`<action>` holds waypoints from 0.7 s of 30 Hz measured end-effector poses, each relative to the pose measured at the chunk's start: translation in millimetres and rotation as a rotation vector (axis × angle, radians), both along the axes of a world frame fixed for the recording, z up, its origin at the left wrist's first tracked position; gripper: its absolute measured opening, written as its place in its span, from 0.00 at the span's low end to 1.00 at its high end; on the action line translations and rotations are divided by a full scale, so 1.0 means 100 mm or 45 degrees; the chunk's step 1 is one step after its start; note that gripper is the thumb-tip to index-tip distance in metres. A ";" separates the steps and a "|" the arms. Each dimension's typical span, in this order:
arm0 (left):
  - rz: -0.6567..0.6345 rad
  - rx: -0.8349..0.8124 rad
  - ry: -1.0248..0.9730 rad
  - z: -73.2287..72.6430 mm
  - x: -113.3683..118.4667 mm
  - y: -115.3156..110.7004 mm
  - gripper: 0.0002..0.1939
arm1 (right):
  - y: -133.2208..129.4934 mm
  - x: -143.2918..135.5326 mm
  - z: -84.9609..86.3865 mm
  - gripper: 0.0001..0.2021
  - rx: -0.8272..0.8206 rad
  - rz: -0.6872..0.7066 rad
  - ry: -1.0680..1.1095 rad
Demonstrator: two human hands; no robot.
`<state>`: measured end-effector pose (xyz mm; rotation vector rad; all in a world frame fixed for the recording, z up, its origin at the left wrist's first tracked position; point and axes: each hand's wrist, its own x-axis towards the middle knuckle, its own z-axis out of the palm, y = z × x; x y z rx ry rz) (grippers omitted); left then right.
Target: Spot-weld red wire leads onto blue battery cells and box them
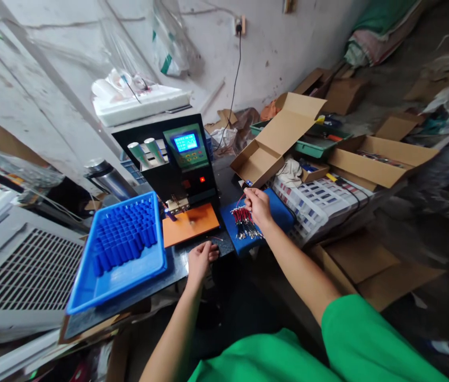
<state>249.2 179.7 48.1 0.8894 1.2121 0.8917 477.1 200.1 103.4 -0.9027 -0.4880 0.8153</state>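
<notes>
My right hand point(258, 206) pinches a thin red wire point(241, 198) above a bundle of short red and black wires point(244, 223), which lies on a blue surface point(280, 209). Close to the table's front edge is my left hand point(202, 261), its fingers curled; whatever may be inside them is hidden. A small loose wire point(215, 238) lies on the dark table just beyond its fingertips. Farther on, an orange board point(192, 224) sits before a black spot welder point(196, 183) with a lit screen. One blue cylindrical cell point(170, 214) is at the welder's electrodes.
A blue tray point(160, 260) to the left holds rows of blue cells point(124, 233). Behind it leans a steel flask point(108, 178). White foam point(140, 106) tops the welder. At right are an open cardboard box point(258, 159), a white plastic basket point(307, 207) and a green tray point(315, 148).
</notes>
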 end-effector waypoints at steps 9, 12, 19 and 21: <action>-0.081 0.435 -0.150 0.31 0.10 -0.12 0.29 | -0.15 -0.52 0.09 0.21 0.017 0.335 0.015; -0.119 0.281 -0.319 0.45 0.13 -0.08 0.32 | -0.17 -0.68 0.06 0.21 0.017 0.390 0.018; -0.118 0.279 -0.279 0.48 0.04 -0.03 0.26 | -0.14 -0.87 -0.05 0.22 0.008 0.448 -0.025; -0.104 0.344 -0.214 0.46 -0.01 -0.01 0.25 | -0.13 -0.89 -0.09 0.21 0.012 0.463 -0.059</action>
